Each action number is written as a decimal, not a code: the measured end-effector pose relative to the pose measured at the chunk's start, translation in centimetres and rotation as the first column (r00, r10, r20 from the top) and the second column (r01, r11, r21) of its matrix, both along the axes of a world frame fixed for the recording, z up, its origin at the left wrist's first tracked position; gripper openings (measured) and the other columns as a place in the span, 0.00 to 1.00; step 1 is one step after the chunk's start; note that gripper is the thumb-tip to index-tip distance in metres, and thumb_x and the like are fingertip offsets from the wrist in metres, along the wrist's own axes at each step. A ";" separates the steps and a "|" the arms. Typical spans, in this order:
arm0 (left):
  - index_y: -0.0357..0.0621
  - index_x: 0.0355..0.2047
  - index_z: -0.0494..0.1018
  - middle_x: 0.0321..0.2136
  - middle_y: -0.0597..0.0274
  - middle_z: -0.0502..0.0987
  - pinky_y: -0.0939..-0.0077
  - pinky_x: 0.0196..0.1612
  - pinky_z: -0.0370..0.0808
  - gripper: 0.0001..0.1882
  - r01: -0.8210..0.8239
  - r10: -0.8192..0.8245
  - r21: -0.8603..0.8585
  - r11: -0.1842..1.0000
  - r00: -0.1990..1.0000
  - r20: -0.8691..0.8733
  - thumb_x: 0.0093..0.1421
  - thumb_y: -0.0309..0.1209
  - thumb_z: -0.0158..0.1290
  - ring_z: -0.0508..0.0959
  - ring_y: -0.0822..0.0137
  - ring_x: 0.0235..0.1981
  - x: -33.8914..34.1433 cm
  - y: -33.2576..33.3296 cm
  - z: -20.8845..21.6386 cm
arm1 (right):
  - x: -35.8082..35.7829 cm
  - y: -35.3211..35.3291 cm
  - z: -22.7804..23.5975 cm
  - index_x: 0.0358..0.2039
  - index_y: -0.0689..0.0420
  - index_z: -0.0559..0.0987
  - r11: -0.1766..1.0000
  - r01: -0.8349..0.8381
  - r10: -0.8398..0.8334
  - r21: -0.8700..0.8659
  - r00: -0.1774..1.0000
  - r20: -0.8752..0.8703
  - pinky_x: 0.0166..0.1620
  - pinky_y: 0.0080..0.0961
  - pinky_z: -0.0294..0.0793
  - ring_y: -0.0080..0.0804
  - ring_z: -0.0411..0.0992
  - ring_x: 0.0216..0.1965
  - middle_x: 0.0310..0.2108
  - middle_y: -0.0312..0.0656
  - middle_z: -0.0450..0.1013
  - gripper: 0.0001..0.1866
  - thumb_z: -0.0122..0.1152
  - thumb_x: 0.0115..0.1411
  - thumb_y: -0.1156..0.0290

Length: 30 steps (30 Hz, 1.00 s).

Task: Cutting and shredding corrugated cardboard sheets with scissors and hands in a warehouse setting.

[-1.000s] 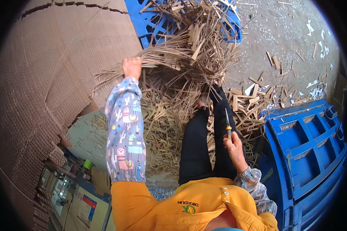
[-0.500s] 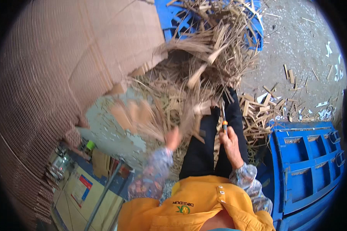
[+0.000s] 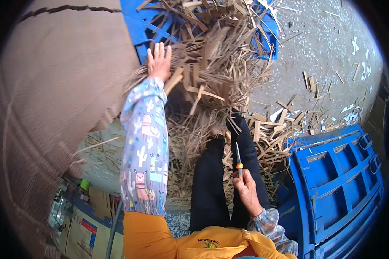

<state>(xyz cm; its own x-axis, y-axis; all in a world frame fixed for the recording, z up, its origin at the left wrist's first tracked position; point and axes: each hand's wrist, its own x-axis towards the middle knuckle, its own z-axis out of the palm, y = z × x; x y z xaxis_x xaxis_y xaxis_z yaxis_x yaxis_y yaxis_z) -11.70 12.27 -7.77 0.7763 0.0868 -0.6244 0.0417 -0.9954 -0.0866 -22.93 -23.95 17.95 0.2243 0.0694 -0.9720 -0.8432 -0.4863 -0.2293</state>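
Ahead, left hand (image 3: 159, 62) open on cardboard strips (image 3: 212, 64), right hand (image 3: 246, 190) gripping knife (image 3: 238, 160) near lap

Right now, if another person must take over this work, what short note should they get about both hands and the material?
Left hand: open, arm stretched forward, palm on the strip pile.
Right hand: closed on a knife with an orange handle, blade pointing away, held over the lap.
Strips cover a blue pallet ahead and the floor around the legs; a second blue pallet stands at the right; big cardboard at the left.
Done: many strips lie cut. Left: cannot tell.
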 end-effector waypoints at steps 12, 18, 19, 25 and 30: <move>0.46 0.27 0.73 0.22 0.52 0.76 0.68 0.38 0.66 0.08 -0.432 0.447 -0.227 0.873 0.895 0.014 0.45 0.26 0.47 0.76 0.57 0.27 -14.8 -3.2 2.8 | -2.1 0.5 -0.1 0.32 0.60 0.67 0.996 0.049 -0.052 0.070 0.998 0.039 0.30 0.14 0.61 0.16 0.60 0.24 0.22 0.31 0.62 0.09 0.48 0.51 0.70; 0.33 0.28 0.71 0.21 0.44 0.73 0.60 0.26 0.69 0.28 -0.829 0.835 -0.367 0.422 0.513 -0.200 0.48 0.51 0.53 0.74 0.50 0.26 -31.4 -9.9 10.6 | -3.7 2.3 4.5 0.32 0.60 0.68 0.982 -0.002 -0.019 0.190 0.994 0.108 0.31 0.15 0.60 0.18 0.59 0.26 0.24 0.32 0.61 0.09 0.47 0.50 0.71; 0.32 0.29 0.71 0.23 0.44 0.74 0.60 0.27 0.70 0.27 -0.881 0.809 -0.164 0.444 0.473 -0.348 0.49 0.51 0.52 0.75 0.50 0.26 -36.4 -12.3 13.3 | -3.9 2.4 5.5 0.34 0.60 0.68 0.969 -0.131 0.083 0.211 0.971 0.223 0.33 0.16 0.60 0.20 0.59 0.27 0.25 0.33 0.60 0.10 0.47 0.50 0.72; 0.38 0.40 0.69 0.35 0.47 0.73 0.64 0.41 0.69 0.19 -0.948 0.807 0.041 0.316 0.246 -0.536 0.55 0.41 0.47 0.72 0.51 0.38 -61.5 -29.1 35.7 | -4.7 5.7 6.8 0.35 0.63 0.68 0.841 -0.451 0.274 0.300 0.832 0.482 0.30 0.20 0.60 0.24 0.59 0.26 0.25 0.37 0.58 0.14 0.53 0.52 0.66; 0.38 0.45 0.65 0.40 0.48 0.70 0.61 0.43 0.68 0.20 -0.852 0.775 0.191 0.487 0.321 -0.544 0.54 0.36 0.50 0.70 0.51 0.43 -62.4 -33.2 43.4 | -2.7 12.9 5.4 0.35 0.64 0.69 0.708 -0.628 0.261 0.322 0.657 0.708 0.35 0.25 0.62 0.32 0.62 0.31 0.27 0.43 0.61 0.15 0.52 0.53 0.64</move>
